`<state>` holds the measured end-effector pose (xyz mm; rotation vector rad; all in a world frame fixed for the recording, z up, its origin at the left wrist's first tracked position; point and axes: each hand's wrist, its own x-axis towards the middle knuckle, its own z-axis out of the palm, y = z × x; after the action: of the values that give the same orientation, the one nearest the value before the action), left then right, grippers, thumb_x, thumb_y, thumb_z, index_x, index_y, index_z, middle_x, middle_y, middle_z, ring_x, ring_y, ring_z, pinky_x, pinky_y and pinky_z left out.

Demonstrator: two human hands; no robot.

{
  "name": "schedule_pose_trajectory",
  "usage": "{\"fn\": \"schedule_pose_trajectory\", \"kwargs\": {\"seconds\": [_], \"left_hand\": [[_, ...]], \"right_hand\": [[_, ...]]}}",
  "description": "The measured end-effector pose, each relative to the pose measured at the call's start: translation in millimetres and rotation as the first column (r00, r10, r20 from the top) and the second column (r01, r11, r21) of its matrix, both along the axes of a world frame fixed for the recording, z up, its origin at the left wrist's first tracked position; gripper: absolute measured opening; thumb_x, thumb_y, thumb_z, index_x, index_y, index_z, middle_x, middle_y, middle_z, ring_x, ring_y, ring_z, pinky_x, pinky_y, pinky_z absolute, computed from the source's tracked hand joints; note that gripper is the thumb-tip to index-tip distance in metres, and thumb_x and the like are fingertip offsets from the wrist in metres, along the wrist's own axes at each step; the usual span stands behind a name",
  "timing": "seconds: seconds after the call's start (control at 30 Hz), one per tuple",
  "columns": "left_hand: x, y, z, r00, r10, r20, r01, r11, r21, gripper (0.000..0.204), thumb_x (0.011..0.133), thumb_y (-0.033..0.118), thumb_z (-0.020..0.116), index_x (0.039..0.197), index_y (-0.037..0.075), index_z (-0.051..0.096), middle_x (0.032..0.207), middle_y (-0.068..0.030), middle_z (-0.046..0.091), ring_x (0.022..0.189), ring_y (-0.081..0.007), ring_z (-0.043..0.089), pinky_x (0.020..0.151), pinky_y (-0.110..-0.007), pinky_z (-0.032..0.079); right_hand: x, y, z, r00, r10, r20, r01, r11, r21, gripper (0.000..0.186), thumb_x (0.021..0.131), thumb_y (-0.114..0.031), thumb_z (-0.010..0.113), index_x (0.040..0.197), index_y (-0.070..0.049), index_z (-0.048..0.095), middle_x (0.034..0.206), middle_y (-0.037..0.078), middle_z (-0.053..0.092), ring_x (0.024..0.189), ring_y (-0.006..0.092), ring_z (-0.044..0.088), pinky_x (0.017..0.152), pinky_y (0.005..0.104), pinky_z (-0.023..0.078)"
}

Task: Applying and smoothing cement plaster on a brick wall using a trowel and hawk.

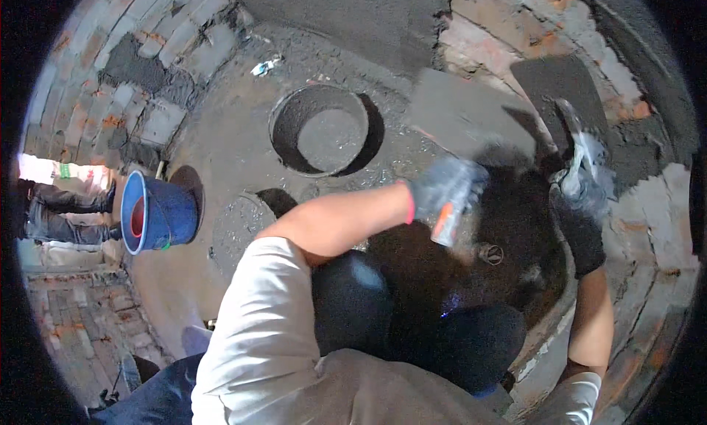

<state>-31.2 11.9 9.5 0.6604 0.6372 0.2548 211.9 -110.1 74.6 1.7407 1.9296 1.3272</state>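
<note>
My left hand (448, 188), in a grey glove with a pink cuff, is closed round the orange-and-grey handle of a plasterer's hawk (465, 112), a flat grey board reaching up and right. Motion smears this hand slightly. To the right, my right hand (583, 193), in a dark glove with pale smears, grips a plastering trowel (556, 86). Its dark, round-cornered blade stands close to the brick wall (490, 46), just right of the hawk. The trowel's handle is mostly hidden by the fingers.
A round tub (278, 130) of grey mortar stands ahead; another mortar-filled container (239, 222) sits nearer, partly behind my left arm. At left are a blue bucket (173, 213) with something red inside and a person's legs (74, 208). A round drain-like fitting (491, 254) shows on the dark floor.
</note>
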Motion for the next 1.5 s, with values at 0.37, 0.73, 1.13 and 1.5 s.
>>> {"fn": "schedule_pose_trajectory", "kwargs": {"seconds": [0.37,0.73,1.13,1.5], "left_hand": [[-297.8,8.8,62.3,0.488,0.838,-0.244,-0.738,0.545,0.397,0.017,0.089,0.02,0.052,0.1,0.007,0.054,0.066,0.0029,0.047,0.056,-0.0087,0.048,0.053,-0.025,0.047],[-353.9,-128.3,50.9,0.095,0.909,-0.406,-0.694,0.353,0.628,0.026,0.082,0.027,0.058,0.091,0.002,0.058,0.069,-0.0009,0.054,0.057,-0.0099,0.052,0.048,-0.025,0.041],[-333.3,-235.8,-100.9,0.52,0.593,-0.615,-0.167,0.776,0.608,0.034,0.075,0.019,0.067,0.102,0.0,0.057,0.078,-0.0075,0.064,0.061,-0.0167,0.056,0.054,-0.032,0.046],[-279.9,-182.2,-70.8,0.864,0.238,-0.443,-0.409,0.845,-0.344,0.038,0.075,0.017,0.068,0.106,0.004,0.05,0.073,-0.0035,0.054,0.052,-0.0116,0.051,0.042,-0.024,0.043]], "right_hand": [[-42.2,91.8,-49.5,0.985,0.033,-0.168,-0.17,0.337,-0.926,0.025,0.084,-0.02,0.049,0.099,0.0,0.055,0.084,0.009,0.06,0.072,0.0272,0.056,0.07,0.0471,0.042],[-122.2,105.6,-289.5,0.273,-0.807,-0.524,-0.891,-0.006,-0.455,0.046,0.084,-0.015,0.044,0.128,-0.005,0.035,0.116,0.007,0.047,0.082,0.0129,0.05,0.07,0.024,0.045],[-309.1,248.5,-263.3,0.059,-0.838,-0.542,-0.812,0.276,-0.514,0.022,0.085,-0.027,0.048,0.076,-0.01,0.058,0.062,0.004,0.055,0.054,0.0183,0.053,0.051,0.0341,0.044],[-328.7,248.4,-289.1,0.655,0.222,-0.722,-0.738,0.395,-0.548,0.03,0.079,-0.027,0.05,0.096,-0.004,0.058,0.082,0.013,0.062,0.072,0.0268,0.061,0.068,0.0391,0.049]]}}
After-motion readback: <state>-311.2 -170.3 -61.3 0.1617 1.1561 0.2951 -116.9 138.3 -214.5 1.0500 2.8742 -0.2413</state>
